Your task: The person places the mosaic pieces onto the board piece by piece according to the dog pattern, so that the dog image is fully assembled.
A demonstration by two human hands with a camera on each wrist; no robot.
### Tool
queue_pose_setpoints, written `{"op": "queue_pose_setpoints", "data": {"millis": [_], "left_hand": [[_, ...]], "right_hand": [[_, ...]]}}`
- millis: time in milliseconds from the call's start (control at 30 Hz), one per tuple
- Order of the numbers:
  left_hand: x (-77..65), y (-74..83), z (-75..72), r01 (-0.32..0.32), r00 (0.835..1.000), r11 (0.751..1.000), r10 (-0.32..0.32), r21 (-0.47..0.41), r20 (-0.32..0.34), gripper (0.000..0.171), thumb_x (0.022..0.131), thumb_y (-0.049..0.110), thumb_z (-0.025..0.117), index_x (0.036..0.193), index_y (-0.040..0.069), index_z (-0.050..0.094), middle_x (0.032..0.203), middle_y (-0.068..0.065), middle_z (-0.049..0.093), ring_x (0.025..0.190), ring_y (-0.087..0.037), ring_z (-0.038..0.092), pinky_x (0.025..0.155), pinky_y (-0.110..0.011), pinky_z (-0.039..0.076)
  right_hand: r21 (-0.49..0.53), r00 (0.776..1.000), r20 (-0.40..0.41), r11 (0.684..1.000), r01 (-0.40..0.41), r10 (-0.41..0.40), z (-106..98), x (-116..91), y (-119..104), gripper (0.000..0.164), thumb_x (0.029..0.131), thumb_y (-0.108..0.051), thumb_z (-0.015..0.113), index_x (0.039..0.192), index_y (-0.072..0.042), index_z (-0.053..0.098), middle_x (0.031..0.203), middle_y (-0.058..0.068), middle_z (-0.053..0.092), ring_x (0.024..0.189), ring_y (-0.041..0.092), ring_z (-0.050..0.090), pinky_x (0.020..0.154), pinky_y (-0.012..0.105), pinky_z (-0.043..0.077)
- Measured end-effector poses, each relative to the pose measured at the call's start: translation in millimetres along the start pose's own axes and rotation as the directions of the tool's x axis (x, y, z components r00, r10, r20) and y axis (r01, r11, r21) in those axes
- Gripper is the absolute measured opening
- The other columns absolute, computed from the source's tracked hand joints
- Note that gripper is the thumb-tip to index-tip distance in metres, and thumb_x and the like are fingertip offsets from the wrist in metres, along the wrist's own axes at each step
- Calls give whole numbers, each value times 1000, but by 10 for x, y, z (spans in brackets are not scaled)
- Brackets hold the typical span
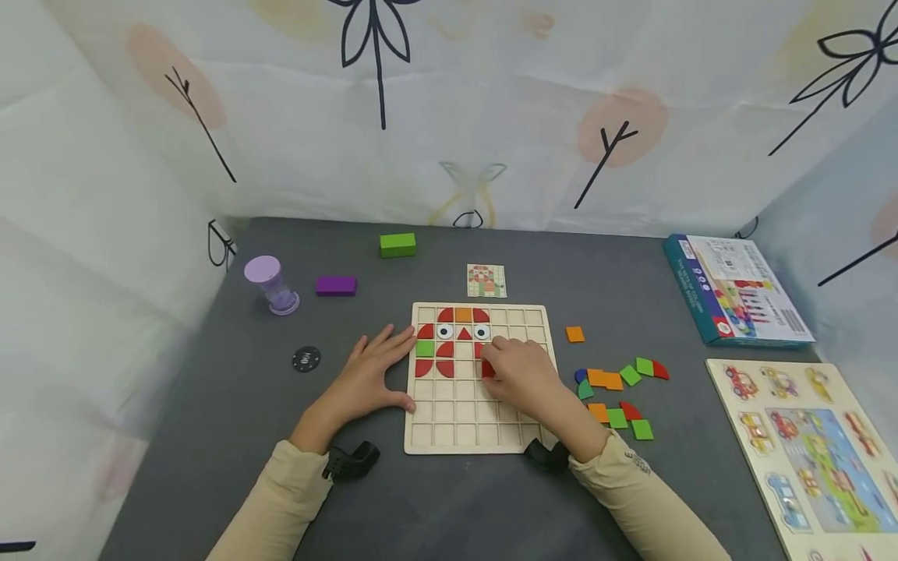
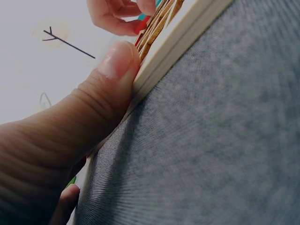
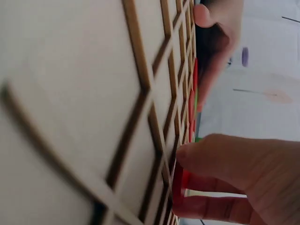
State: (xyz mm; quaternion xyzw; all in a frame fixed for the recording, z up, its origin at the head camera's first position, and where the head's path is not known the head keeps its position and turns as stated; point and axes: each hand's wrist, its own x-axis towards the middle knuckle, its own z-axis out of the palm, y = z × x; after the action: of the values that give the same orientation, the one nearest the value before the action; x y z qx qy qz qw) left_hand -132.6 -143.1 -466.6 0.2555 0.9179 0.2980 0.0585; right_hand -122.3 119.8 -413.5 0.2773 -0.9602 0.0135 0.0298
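Note:
A wooden grid board (image 1: 449,432) lies on the table, with red, orange and green pieces and two round eye pieces set in its upper cells. My left hand (image 1: 365,374) is spread along the board's left side, its thumb (image 2: 117,65) pressing the edge and its fingertips at the upper left. Over the middle right of the grid, my right hand (image 1: 522,378) pinches a red piece (image 3: 178,185) between thumb and fingers, right down at the cells. In the head view that hand covers part of the grid and most of the piece.
Loose pieces lie right of the board, among them an orange square (image 1: 575,334). A pattern card (image 1: 486,280), green block (image 1: 397,245), purple block (image 1: 337,286), purple hourglass-shaped object (image 1: 272,284) and black disc (image 1: 305,358) surround it. Far right are a box (image 1: 744,288) and picture puzzle (image 1: 758,460).

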Motion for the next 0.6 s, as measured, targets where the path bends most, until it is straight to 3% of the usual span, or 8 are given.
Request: {"op": "queue_pose_setpoints", "data": {"millis": [400,600], "left_hand": [[9,-8,0,-5,1000,1000,5,-2,0,106,53,61,71,141,19,28,146,5,23,136,-25,9,104,-55,2],[9,0,4,-3,1000,1000,3,-7,4,106,53,59,72,141,19,28,146,5,23,136,-25,10,104,-54,2]], "right_hand": [[-32,999,17,999,-28,29,-8,60,-89,20,74,-25,71,93,-18,66,80,-3,57,66,14,53,57,27,42],[15,999,8,999,-45,45,-27,13,-31,23,74,-23,71,97,-24,70,78,-4,58,60,12,49,51,24,38]]}}
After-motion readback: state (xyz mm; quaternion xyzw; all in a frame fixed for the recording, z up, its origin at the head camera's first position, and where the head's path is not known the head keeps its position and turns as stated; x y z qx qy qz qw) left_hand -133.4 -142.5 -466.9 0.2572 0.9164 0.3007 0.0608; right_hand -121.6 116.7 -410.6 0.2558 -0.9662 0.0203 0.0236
